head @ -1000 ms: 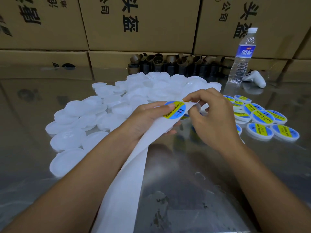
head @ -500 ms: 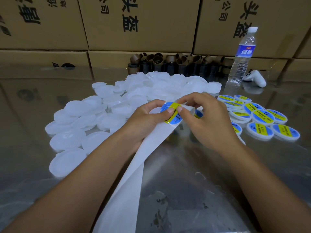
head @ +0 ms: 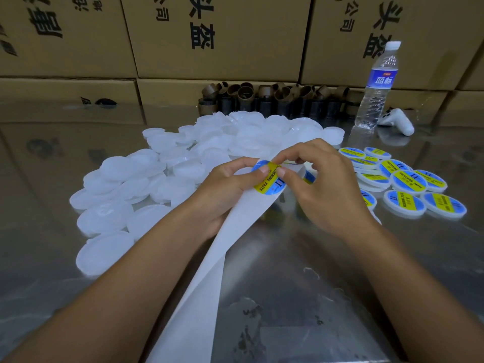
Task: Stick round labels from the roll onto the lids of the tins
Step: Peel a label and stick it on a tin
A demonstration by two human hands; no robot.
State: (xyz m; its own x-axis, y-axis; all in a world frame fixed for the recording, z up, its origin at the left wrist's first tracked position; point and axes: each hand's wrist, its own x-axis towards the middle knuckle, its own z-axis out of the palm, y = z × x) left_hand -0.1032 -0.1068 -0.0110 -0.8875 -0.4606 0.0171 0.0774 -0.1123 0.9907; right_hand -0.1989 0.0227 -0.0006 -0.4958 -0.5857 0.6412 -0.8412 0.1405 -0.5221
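Observation:
A long white backing strip [head: 209,271] runs from the bottom of the view up to both hands. On its upper end sits a round blue and yellow label [head: 269,183]. My left hand [head: 225,189] holds the strip with its thumb on the label's left edge. My right hand [head: 322,184] pinches the label's right edge between thumb and forefinger. A heap of plain white lids [head: 162,174] lies to the left and behind. Several labelled lids [head: 408,182] lie to the right.
The work surface is a shiny metal table [head: 301,284]. Cardboard boxes [head: 222,35] form a wall at the back. Brown cardboard cores [head: 275,98] stand in front of them. A water bottle [head: 377,85] and a white controller [head: 398,121] are at the back right.
The label has tilted from facing up to lying more along the strip, and my right thumb and forefinger have closed on its right edge. Both hands moved slightly closer together.

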